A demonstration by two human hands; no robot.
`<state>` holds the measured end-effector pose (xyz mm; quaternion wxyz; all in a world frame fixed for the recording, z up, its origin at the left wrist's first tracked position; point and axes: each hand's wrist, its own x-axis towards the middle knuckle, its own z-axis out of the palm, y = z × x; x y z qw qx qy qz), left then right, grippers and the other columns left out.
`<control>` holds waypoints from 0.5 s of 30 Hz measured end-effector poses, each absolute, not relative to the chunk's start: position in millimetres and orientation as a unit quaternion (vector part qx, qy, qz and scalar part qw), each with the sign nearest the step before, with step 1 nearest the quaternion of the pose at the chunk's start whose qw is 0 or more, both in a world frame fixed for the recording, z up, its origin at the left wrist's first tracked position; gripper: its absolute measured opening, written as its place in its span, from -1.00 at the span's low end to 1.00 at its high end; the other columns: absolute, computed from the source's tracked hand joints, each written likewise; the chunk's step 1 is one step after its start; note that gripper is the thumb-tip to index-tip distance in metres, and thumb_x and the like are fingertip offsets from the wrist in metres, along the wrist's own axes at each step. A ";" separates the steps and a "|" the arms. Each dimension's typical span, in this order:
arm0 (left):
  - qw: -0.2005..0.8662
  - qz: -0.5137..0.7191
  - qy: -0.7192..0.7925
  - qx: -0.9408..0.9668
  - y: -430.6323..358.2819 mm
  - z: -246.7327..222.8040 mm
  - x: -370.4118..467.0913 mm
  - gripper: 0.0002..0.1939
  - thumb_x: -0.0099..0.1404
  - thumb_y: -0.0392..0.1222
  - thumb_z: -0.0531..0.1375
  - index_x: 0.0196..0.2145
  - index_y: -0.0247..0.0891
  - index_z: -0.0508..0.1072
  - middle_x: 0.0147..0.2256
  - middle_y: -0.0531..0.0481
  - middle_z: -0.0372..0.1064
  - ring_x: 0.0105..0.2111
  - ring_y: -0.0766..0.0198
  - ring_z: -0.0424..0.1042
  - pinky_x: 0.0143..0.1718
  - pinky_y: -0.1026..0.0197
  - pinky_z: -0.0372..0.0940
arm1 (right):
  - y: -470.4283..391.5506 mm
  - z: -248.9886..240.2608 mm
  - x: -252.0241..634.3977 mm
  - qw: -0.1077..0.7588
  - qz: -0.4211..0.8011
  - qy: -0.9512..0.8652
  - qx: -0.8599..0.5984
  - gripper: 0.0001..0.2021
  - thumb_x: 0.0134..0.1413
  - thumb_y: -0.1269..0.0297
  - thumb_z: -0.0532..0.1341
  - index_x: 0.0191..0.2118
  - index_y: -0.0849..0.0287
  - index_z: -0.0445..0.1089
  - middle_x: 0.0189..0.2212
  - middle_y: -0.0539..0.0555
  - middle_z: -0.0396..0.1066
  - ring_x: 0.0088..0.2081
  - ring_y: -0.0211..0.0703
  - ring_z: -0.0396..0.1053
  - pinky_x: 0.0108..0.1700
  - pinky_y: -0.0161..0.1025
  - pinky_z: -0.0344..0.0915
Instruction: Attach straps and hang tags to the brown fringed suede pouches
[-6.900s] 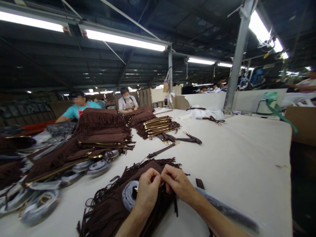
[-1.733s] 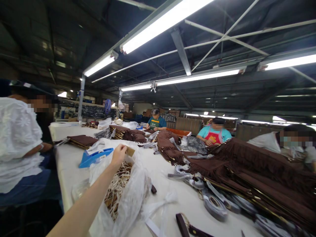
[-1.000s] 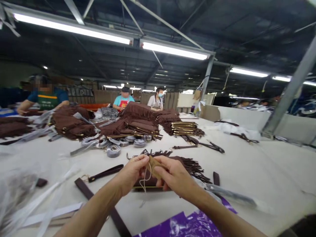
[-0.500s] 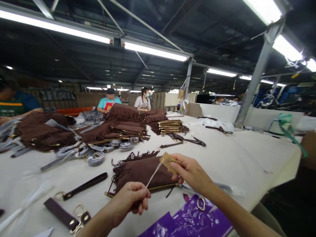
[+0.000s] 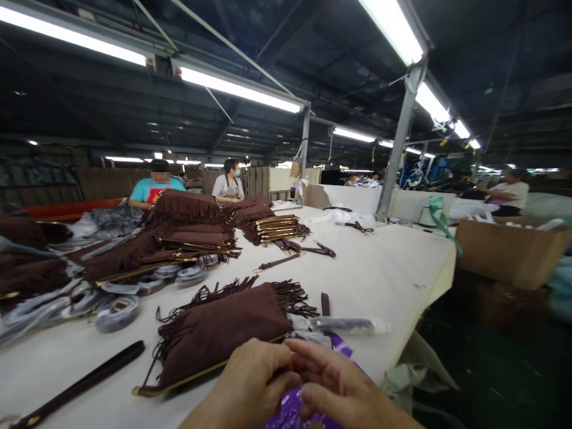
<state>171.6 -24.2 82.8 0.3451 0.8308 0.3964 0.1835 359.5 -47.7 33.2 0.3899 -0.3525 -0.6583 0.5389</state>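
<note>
- Head view, bottom edge: left hand (image 5: 250, 387) and right hand (image 5: 339, 387) side by side, touching, low over the near edge of the white tabletop (image 5: 379, 268).
- Fingers (image 5: 272, 366) of both hands curled inward around purple plastic wrap (image 5: 290, 411), pinched between the two hands; whatever else sits inside the grip hidden by the knuckles.
- Just beyond the hands, flat on the tabletop: brown fringed suede pouch (image 5: 223, 328), gold zipper edge toward the hands, fringe spilling off its far and right sides.
- Right of the pouch, touching its fringe: clear plastic sleeve (image 5: 344, 325) and a short dark strap piece (image 5: 325, 302).
- Left of the pouch, well apart: long dark strap (image 5: 80, 384) lying diagonally, metal end near the lower left corner.
- Farther back on the left: heap of brown fringed pouches (image 5: 179, 238) with grey wrapped strap coils (image 5: 116, 310) along its near side.
- Behind centre: neat stack of pouches with gold zippers (image 5: 277, 228), loose buckled straps (image 5: 290, 253) just in front of it.
- Across the tabletop: person in a teal top (image 5: 154, 187) and person in a white top (image 5: 230, 186), both seated.
- Right of the tabletop: open cardboard box (image 5: 509, 253), beyond it another person in white (image 5: 509, 193).
- Overhead: long fluorescent tubes (image 5: 236, 89) and a grey steel post (image 5: 397, 149) at the far tabletop edge.
</note>
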 end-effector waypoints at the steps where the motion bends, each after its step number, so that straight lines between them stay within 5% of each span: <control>1: 0.344 0.185 0.386 0.836 -22.9 84.2 177.0 -0.79 0.15 -0.32 0.06 -0.60 -0.23 0.37 -0.59 0.10 0.39 -0.57 0.35 0.30 -0.50 0.33 0.04 | -48.0 27.3 353.0 0.401 0.584 -0.628 -0.321 -0.44 0.06 -0.02 0.28 0.12 0.12 0.26 -0.20 0.14 0.47 -0.31 -0.09 0.45 -0.34 -0.26 0.41; 4: 0.345 0.194 0.388 0.832 -11.9 81.4 184.7 -0.77 0.17 -0.28 0.08 -0.62 -0.25 0.34 -0.63 0.11 0.34 -0.59 0.36 0.28 -0.52 0.34 0.04 | -44.0 16.1 350.8 0.433 0.591 -0.589 -0.341 -0.58 0.05 -0.07 0.29 -0.13 0.18 0.35 -0.48 -0.03 0.38 -0.65 -0.37 0.17 -0.62 -0.43 0.12; 8: 0.361 0.188 0.389 0.826 13.6 66.2 186.5 -0.72 0.28 -0.20 0.04 -0.57 -0.25 0.36 -0.60 0.10 0.34 -0.55 0.35 0.30 -0.50 0.35 0.09 | -32.2 22.5 377.0 0.436 0.443 -0.655 -0.430 -0.72 0.12 0.06 0.23 -0.44 0.19 0.35 -0.58 -0.06 0.26 -0.52 -0.27 0.16 -0.49 -0.34 0.07; 15: 0.088 0.133 0.432 0.888 53.6 30.8 219.8 -0.71 0.35 -0.30 0.00 -0.32 -0.28 0.53 -0.25 -0.15 0.44 -0.19 0.11 0.37 -0.16 0.14 0.21 | 6.1 25.2 423.3 0.428 0.329 -0.672 -0.507 -0.74 0.11 0.10 0.16 -0.45 0.19 0.34 -0.59 -0.09 0.15 -0.50 -0.23 0.12 -0.46 -0.31 0.03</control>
